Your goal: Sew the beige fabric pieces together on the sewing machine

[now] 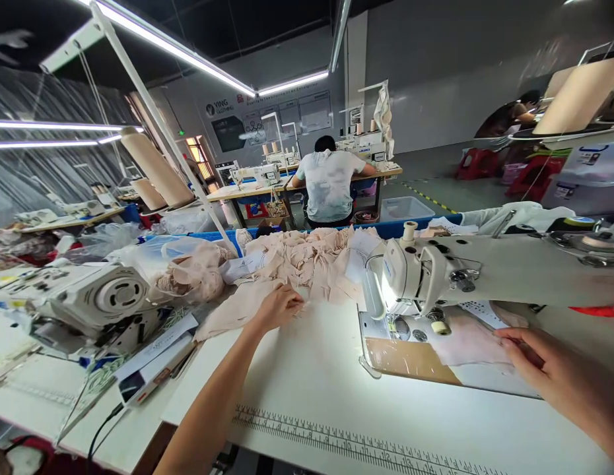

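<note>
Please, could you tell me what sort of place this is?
Most likely a garment sewing workshop: a sewing machine stands near the person's right hand, pale fabric is heaped on the worktable, and lettering on the far wall includes "CLOTHING".

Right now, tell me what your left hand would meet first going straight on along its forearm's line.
Most likely the heap of beige fabric, just beyond the left hand; whether they touch is hard to tell.
</note>
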Demonstrator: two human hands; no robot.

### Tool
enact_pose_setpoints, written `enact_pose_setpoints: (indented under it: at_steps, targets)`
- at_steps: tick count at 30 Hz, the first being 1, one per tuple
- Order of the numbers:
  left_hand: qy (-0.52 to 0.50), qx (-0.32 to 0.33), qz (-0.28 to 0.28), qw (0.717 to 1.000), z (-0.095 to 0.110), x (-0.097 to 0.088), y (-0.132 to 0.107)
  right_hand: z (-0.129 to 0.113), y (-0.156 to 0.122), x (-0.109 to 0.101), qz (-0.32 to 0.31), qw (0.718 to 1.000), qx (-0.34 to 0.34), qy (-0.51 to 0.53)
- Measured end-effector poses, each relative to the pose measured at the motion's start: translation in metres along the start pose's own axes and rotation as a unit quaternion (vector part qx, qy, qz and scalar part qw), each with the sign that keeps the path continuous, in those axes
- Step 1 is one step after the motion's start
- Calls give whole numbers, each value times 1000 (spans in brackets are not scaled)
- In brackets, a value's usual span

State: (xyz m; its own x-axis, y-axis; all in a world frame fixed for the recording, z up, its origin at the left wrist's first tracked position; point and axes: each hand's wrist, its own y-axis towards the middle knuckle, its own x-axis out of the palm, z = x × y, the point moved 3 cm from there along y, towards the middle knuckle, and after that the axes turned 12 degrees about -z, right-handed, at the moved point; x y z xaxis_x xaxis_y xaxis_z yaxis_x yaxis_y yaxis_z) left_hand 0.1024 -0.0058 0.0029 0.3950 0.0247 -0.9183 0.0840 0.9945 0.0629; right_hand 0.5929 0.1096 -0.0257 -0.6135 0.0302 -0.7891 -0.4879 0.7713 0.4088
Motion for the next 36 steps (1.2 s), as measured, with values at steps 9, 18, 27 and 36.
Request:
enact_pose_setpoints:
  at_steps: [9,18,27,36]
  targets:
    - [-117,22,115,986,-7,-9,-1,-104,-11,31,-108,993,-18,38]
    - [-229,59,74,969,27,-32,-29,-238,15,148,-211,965,-87,-132]
    - [-235,48,-91,966,70,8,-27,-177,21,98,-146,952,-184,-195]
    - [-125,20,-123,984,82,39,-18,-138,-5,69,-151,979,-83,-107]
